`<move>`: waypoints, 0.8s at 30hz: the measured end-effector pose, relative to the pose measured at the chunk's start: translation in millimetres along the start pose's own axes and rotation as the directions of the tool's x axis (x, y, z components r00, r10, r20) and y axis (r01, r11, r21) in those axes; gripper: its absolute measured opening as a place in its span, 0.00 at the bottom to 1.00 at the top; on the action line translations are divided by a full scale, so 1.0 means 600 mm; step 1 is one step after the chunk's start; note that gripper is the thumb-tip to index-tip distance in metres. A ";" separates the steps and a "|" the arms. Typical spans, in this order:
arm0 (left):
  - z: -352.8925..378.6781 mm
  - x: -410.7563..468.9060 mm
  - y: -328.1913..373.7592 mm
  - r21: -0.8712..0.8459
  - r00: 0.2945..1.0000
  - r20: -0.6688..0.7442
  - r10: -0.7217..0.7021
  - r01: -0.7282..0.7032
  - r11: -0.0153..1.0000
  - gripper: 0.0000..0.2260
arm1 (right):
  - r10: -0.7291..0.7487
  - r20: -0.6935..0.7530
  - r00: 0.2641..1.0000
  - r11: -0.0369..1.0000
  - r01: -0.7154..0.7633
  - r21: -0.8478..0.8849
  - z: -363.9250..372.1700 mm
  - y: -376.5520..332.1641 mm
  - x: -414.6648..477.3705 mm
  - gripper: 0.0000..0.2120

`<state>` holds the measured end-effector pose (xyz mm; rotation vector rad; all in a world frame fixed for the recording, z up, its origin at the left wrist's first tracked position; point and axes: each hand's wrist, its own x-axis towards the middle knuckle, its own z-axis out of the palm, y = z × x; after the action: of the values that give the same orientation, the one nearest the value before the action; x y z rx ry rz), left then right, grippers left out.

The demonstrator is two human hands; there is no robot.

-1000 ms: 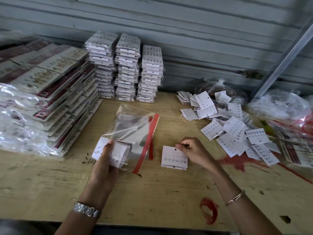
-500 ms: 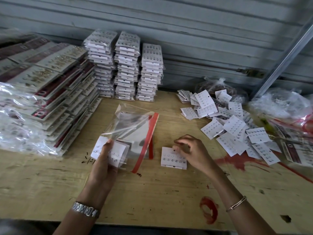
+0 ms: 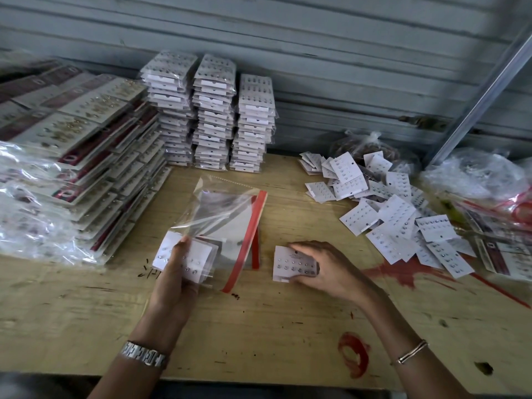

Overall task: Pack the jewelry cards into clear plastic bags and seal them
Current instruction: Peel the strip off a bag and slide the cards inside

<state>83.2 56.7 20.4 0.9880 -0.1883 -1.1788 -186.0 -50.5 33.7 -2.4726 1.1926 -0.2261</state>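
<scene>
three bagged stacks (image 3: 211, 116), one clear bag (image 3: 227, 214), two hands (image 3: 175, 275) (image 3: 326, 269), each with cards (image 3: 290, 262)

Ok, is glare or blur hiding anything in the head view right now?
Head view: glare streaks across the clear bag veil its inside; plastic-wrapped stock at far left is soft and shiny; card stack in the right hand reads sharp.

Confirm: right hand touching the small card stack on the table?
Touching. Head view: the right hand curls over the card stack, fingers on its far edge, thumb at its near edge. The left hand grips the clear bag.
</scene>
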 end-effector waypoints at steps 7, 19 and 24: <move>-0.006 0.004 -0.002 -0.005 1.000 0.015 0.005 -0.005 1.000 0.17 | 0.026 0.027 0.999 1.000 -0.026 -0.008 0.001 -0.001 -0.010 0.38; -0.005 0.007 -0.003 0.017 1.000 0.029 0.011 -0.012 1.000 0.20 | -0.005 0.029 1.000 1.000 0.006 -0.028 0.007 0.004 -0.007 0.37; -0.008 0.011 -0.008 0.035 0.998 0.053 0.032 -0.034 0.999 0.11 | -0.039 0.041 0.998 0.996 0.042 -0.078 0.018 0.010 0.001 0.38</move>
<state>85.8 53.7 11.7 0.9823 -0.2671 -1.1750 -187.0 -51.3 21.5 -2.5585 1.1572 -0.1436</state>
